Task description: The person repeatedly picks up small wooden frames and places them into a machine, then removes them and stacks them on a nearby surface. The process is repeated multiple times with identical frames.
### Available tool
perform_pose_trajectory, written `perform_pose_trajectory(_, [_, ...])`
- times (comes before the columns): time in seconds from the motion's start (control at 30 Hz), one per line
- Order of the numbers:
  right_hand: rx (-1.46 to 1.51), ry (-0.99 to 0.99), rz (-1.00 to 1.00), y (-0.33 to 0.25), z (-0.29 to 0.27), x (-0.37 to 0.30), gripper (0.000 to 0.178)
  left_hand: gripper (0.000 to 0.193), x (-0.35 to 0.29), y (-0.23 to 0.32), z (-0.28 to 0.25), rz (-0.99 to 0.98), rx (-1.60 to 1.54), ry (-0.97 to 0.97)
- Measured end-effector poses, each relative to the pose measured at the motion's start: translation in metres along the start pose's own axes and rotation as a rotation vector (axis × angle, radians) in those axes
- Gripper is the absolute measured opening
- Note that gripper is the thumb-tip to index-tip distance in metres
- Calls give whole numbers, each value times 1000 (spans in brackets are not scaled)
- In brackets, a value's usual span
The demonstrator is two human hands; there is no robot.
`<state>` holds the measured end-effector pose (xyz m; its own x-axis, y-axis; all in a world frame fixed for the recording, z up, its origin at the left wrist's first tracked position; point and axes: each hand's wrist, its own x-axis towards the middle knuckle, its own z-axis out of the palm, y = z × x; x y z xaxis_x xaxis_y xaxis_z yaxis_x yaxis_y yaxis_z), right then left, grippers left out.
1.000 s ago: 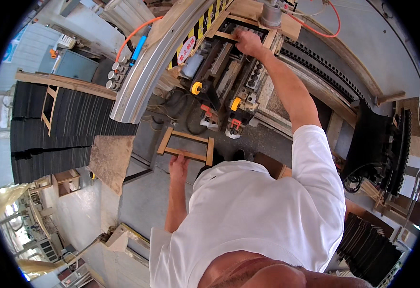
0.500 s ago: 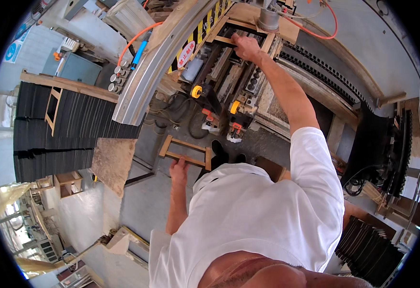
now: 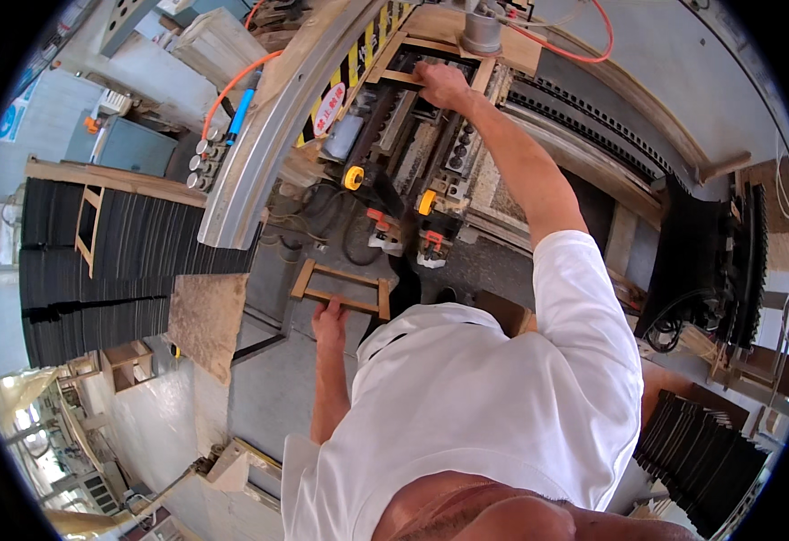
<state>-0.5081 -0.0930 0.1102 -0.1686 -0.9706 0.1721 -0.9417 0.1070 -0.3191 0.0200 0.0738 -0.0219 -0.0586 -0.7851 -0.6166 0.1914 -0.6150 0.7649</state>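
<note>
Frame of slim light-brown wooden bars (image 3: 345, 273), open and rectangular, hangs above the grey floor (image 3: 277, 379), its near bar grasped in the left hand (image 3: 328, 323). The right hand (image 3: 446, 86) rests at a second, pale wooden rectangular frame (image 3: 398, 78) on a dark metal machine (image 3: 460, 151); whether it grips, I cannot tell.

Woodworking workshop
Long silver metal machine beam (image 3: 279, 135) at eleven o'clock, stacks of thin black panels (image 3: 137, 230) at nine, tan rectangular wooden frame (image 3: 349, 276) at eight.
</note>
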Motion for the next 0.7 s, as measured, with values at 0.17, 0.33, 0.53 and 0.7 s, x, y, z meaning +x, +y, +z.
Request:
perform_pose_trajectory(0.17, [17, -4, 14, 3, 1, 5, 30, 27, -5, 12, 0, 57, 77, 31])
perform_pose_trajectory(0.33, [62, 79, -10, 9, 10, 3, 33, 34, -36, 50, -19, 224, 239, 42])
perform_pose_trajectory(0.53, [30, -16, 25, 3, 4, 5, 35, 35, -110, 145, -49, 561, 127, -57])
perform_pose_trajectory(0.7, [-107, -40, 117, -15, -4, 0, 39, 40, -164, 246, -94, 832, 50, -50])
